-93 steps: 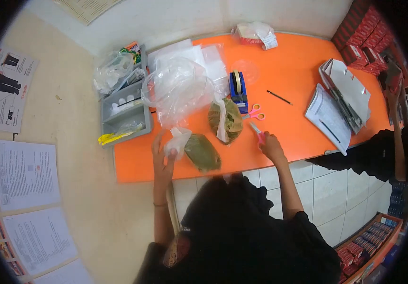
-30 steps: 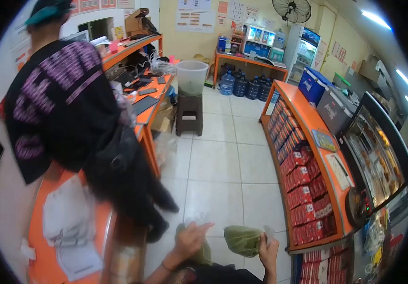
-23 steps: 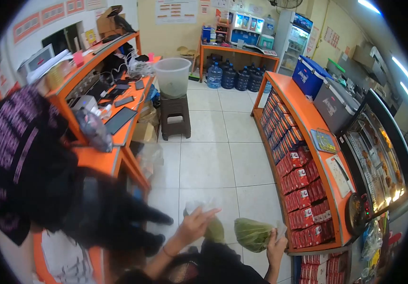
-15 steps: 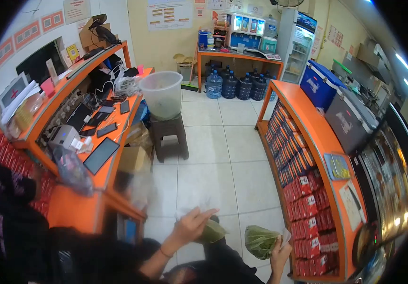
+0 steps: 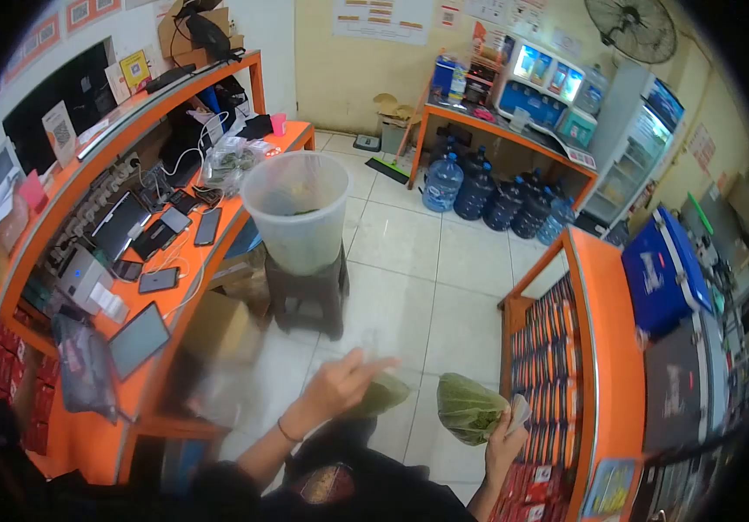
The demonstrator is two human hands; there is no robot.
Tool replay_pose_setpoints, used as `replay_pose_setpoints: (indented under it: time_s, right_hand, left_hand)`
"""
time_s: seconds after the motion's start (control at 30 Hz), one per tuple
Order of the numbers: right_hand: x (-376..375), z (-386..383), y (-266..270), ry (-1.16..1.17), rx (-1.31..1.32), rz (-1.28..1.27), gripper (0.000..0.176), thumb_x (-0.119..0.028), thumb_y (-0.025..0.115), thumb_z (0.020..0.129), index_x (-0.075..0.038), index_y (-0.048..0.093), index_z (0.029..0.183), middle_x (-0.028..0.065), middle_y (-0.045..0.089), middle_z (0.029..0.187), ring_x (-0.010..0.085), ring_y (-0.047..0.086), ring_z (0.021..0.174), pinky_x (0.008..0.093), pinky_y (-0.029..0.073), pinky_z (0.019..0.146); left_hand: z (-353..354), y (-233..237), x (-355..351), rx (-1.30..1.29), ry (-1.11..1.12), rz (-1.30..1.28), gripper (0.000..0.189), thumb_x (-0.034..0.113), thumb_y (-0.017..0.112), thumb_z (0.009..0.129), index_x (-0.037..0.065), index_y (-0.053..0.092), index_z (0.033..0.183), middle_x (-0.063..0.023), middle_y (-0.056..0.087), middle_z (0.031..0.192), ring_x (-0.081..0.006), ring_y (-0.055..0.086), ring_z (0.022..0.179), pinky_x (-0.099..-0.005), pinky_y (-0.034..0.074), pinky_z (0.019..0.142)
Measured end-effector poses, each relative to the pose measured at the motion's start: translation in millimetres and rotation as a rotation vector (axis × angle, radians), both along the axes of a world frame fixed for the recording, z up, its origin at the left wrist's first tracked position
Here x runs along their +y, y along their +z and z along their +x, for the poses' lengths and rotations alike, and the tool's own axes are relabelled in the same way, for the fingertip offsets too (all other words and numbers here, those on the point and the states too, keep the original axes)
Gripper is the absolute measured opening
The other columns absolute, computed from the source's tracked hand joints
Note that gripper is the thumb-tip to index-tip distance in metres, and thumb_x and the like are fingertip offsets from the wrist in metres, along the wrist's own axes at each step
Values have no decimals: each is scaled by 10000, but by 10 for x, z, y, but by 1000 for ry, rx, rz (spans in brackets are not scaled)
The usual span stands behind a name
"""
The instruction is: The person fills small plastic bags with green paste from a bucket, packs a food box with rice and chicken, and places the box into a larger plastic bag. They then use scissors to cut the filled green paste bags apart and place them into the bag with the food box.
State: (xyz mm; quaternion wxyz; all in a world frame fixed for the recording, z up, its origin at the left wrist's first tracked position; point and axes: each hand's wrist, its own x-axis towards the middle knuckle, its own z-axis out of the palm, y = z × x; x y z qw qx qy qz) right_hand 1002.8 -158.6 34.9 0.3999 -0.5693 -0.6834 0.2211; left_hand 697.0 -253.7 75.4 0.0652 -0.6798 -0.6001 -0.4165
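My right hand (image 5: 503,439) pinches the gathered neck of a clear plastic bag of green leaves (image 5: 470,407), which sticks out to the left over the floor. Blurred by motion, my left hand (image 5: 340,384) has its index finger pointing out, while the other fingers are curled. Against those fingers hangs a second bag of green leaves (image 5: 385,394), also smeared; its neck is hidden by the hand. The two bags are apart, in front of my dark clothing.
A white bucket (image 5: 296,204) stands on a dark stool (image 5: 309,300) ahead. To the left is an orange desk (image 5: 135,370) with phones and a tablet (image 5: 139,341); an orange shelf unit (image 5: 605,326) with boxes flanks the right. Water bottles (image 5: 476,193) stand under the far table.
My view has turned and moved forward, so the bucket and stool look nearer. Both hands still hold the bags at about the same height.
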Motion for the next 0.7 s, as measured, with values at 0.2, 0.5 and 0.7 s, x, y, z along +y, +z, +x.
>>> replay_pose_setpoints:
  time_s: [0.2, 0.5, 0.7]
  right_hand:
    - [1948, -1145, 148, 52, 5, 136, 294, -157, 504, 953, 94, 585, 824, 198, 561, 642, 286, 529, 555, 408, 396, 541]
    - [4859, -2919, 989, 677, -23, 167, 231, -110, 517, 933, 45, 563, 767, 105, 493, 556, 193, 477, 493, 351, 363, 489]
    - [5967, -4270, 1491, 1246, -55, -98, 197, -118, 559, 917, 38, 602, 805, 103, 538, 599, 169, 516, 534, 315, 397, 509]
  left_hand:
    - [-696, -316, 2031, -548, 6, -5, 244, 57, 623, 871, 120, 689, 1098, -112, 635, 793, -194, 494, 606, -318, 463, 670]
    - [-1706, -588, 4660, -1260, 97, -313, 358, 311, 657, 891, 130, 645, 1200, -15, 649, 782, -39, 432, 602, -213, 356, 483]
    - [-2312, -1105, 5478, -1703, 154, 47, 471, 439, 522, 946, 90, 590, 1255, -9, 616, 1171, -108, 572, 888, -253, 517, 688]
